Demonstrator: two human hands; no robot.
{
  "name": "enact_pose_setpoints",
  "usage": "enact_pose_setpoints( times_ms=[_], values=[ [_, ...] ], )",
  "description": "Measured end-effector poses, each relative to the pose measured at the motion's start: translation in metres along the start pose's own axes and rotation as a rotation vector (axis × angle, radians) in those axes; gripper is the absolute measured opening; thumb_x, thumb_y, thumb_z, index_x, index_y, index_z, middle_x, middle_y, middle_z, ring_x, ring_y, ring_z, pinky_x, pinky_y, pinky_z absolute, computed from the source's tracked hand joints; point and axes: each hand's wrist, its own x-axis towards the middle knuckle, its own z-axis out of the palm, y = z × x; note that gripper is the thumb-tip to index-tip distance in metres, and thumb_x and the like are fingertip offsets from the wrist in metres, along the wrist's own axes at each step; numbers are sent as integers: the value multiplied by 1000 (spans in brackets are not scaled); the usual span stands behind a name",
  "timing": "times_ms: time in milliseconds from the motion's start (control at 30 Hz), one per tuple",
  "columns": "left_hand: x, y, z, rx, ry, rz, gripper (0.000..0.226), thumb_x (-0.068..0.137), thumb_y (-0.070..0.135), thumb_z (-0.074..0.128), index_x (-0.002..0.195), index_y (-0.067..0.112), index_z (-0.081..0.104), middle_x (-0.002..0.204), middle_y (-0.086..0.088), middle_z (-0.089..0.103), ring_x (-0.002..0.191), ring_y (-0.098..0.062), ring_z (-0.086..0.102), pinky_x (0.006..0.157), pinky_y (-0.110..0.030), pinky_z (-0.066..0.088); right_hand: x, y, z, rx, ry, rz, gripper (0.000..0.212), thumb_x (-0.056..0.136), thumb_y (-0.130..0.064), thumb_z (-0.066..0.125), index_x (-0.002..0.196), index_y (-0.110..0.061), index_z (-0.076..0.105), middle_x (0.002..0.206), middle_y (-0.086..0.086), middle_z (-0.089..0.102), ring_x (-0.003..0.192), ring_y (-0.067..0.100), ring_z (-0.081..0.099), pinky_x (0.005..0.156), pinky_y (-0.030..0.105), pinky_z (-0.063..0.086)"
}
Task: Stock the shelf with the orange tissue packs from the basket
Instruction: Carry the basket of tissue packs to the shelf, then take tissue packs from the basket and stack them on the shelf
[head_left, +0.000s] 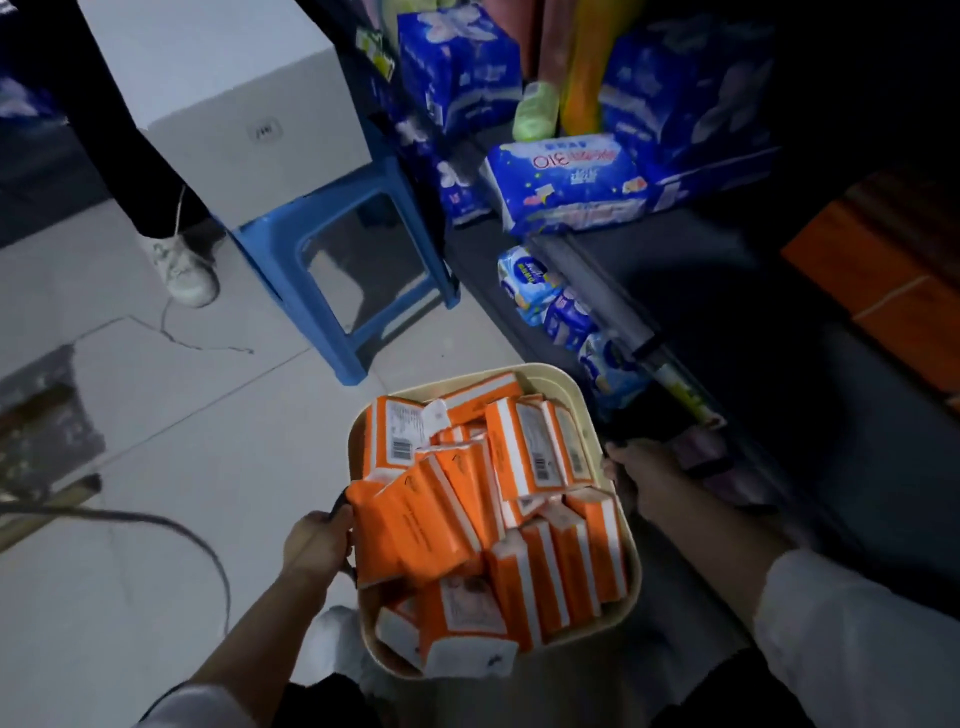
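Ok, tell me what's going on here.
A person is holding a cream basket heaped with orange tissue packs. The left hand grips its left rim and the right hand grips its right rim, in front of a dark shelf. No pack is being lifted out right now. Further along the shelf sit blue packs, and an orange stack, possibly the same tissue packs, lies at its far right.

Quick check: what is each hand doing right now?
Left hand: closed, gripping the basket by its left rim.
Right hand: closed, gripping the basket by its right rim.
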Motion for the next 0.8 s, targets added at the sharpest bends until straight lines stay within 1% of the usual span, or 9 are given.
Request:
enact_pose_setpoints(
  times_ms=[67, 167, 233, 400, 500, 567, 633, 700, 800],
  values=[
    [9, -13, 16, -18, -6, 18, 32, 94, 23, 49, 74, -1, 56, 72, -20, 59, 65, -34, 57, 66, -49, 57, 15, 5, 2, -28, 5, -38, 26, 93, -3, 48, 68, -10, 48, 60, 8, 47, 45, 14, 43, 45, 21, 35],
    [16, -31, 31, 10, -18, 64, 33, 95, 24, 48, 70, 4, 55, 72, -18, 62, 69, -32, 57, 69, -40, 51, 31, 9, 3, -87, 24, -131, 28, 90, -2, 52, 63, -9, 50, 61, 9, 51, 54, 18, 45, 56, 31, 38],
    [21, -39, 37, 6, -37, 116, 33, 93, 26, 49, 69, 5, 56, 70, -16, 63, 68, -31, 58, 69, -39, 49, 38, 10, 2, -110, 34, -193, 30, 90, -2, 54, 61, -10, 49, 59, 10, 52, 53, 19, 47, 57, 33, 38],
    [25, -44, 42, 1, -30, 217, 32, 90, 28, 53, 74, 2, 60, 75, -16, 66, 72, -31, 60, 66, -35, 47, 41, 21, -6, -71, 10, -225, 27, 88, -6, 54, 61, -9, 54, 37, 2, 53, 38, 14, 45, 48, 23, 34],
    [23, -42, 40, 197, -28, 234, 30, 92, 27, 49, 79, 2, 59, 75, -12, 62, 70, -26, 57, 54, -29, 38, 20, 23, -11, -239, 4, -269, 24, 85, -7, 59, 63, -12, 51, 58, 8, 52, 47, 15, 43, 42, 18, 31],
    [22, -38, 36, 360, -11, 221, 31, 94, 30, 48, 78, 4, 57, 72, -9, 58, 64, -22, 53, 51, -28, 38, 7, 24, -20, -311, 13, -303, 24, 85, -6, 60, 65, -12, 49, 67, 8, 50, 56, 15, 44, 51, 23, 31],
    [18, -32, 33, 445, 18, 217, 35, 92, 35, 51, 100, 1, 60, 93, -14, 61, 80, -27, 59, 68, -36, 50, -3, 25, -32, -375, 22, -329, 23, 84, -8, 62, 66, -13, 48, 68, 6, 50, 61, 15, 45, 54, 25, 32],
    [7, -25, 30, 454, 58, 233, 54, 91, 41, 54, 129, 3, 46, 127, -18, 51, 113, -34, 53, 91, -42, 45, -12, 28, -45, -418, 14, -338, 23, 86, -11, 61, 68, -14, 46, 71, 6, 50, 65, 16, 47, 59, 26, 36],
    [-16, -11, 26, 398, 52, 347, 64, 90, 44, 55, 139, 8, 35, 140, -17, 41, 125, -35, 44, 100, -44, 41, -35, 35, -59, -406, -12, -368, 16, 88, -13, 58, 74, -12, 50, 82, 10, 54, 82, 22, 50, 81, 37, 45]
  ],
)
